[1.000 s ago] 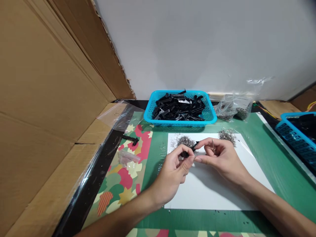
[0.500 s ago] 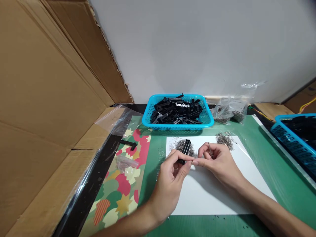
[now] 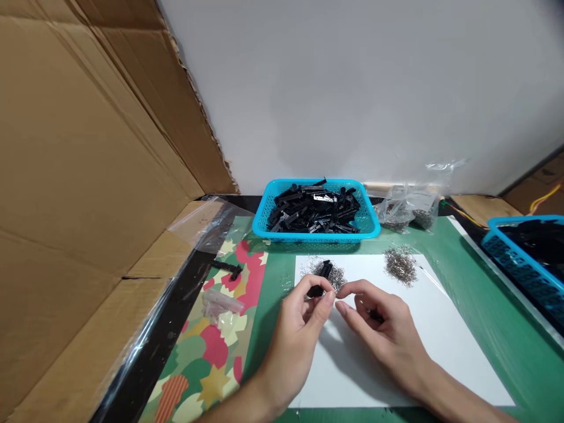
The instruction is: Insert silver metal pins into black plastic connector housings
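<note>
Holding a blk. plastic pc. (image 3: 326, 269) in my L hand (image 3: 299, 326), over white sheet (image 3: 440, 322), nr. metal bits (image 3: 339, 276); my R hand (image 3: 390, 323) adj., thumb & forefinger narrowly apart, contents unclear.

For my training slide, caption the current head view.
Left hand holds a black part, right hand close by, above white paper bearing two piles of small silvery pieces, a blue basket behind.

The green worktop (image 3: 275, 264), patterned at left, carried a white sheet (image 3: 352, 382), a blue basket (image 3: 316, 237) and plastic bags (image 3: 396, 208).
</note>
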`<state>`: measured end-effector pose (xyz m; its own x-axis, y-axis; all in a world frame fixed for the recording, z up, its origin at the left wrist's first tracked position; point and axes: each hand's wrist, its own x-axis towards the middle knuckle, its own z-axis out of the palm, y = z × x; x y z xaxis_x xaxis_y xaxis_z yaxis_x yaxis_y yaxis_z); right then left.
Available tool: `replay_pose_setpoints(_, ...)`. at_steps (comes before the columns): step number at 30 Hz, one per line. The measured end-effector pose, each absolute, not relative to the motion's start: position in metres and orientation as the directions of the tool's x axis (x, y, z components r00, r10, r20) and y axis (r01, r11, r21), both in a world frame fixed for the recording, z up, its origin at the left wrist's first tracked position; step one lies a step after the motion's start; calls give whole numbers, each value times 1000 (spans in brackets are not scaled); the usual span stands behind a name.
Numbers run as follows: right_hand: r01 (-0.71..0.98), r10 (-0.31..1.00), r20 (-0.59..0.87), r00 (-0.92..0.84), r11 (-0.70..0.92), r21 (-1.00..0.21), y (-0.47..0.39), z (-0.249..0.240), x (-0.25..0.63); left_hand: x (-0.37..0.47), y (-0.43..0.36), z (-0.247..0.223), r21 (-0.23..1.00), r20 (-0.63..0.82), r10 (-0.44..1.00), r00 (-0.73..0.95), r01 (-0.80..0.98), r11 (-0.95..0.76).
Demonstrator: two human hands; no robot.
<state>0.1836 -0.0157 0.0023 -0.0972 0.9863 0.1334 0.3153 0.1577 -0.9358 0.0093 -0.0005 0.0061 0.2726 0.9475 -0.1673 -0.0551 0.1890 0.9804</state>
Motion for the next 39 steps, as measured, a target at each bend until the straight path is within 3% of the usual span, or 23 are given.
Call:
replay_pose_setpoints(4, 310, 982, 176, -61, 187, -932, -17, 2, 185, 10, 0, 6, 981, -169, 950, 263, -52, 189)
replay_pose_setpoints(13, 99, 998, 62, 9, 60, -993, -8, 4, 191, 8, 1, 12, 980, -183, 937, 297, -22, 199)
replay_pose_setpoints(21, 181, 987, 159, 32, 151, -972, -4, 7, 201, -1, 4, 8, 999, -19, 944, 331, 52, 3)
replay_pose_setpoints(24, 380, 927, 374, -5, 348, -857, -5, 8, 204, -2, 5, 8, 995, 20, 917, 397, 78, -56)
replay_pose_setpoints(27, 594, 734, 663, -150, 603, -533, -6, 8, 210, -1, 5, 10, 989, 34, 903, 428, 118, -94)
replay_pose_setpoints(30, 658, 598, 751, -280, 689, -304, -7, 8, 218, 1, 4, 11, 980, 71, 898, 434, 140, -145)
replay_pose_setpoints(35, 556, 569, 677, -467, 784, -275, -10, 4, 227, 2, 5, 10, 973, 100, 904, 416, 151, -177)
replay_pose_setpoints(39, 507, 531, 674, -513, 821, -261, -9, 5, 225, 2, 6, 10, 971, 110, 900, 421, 148, -188)
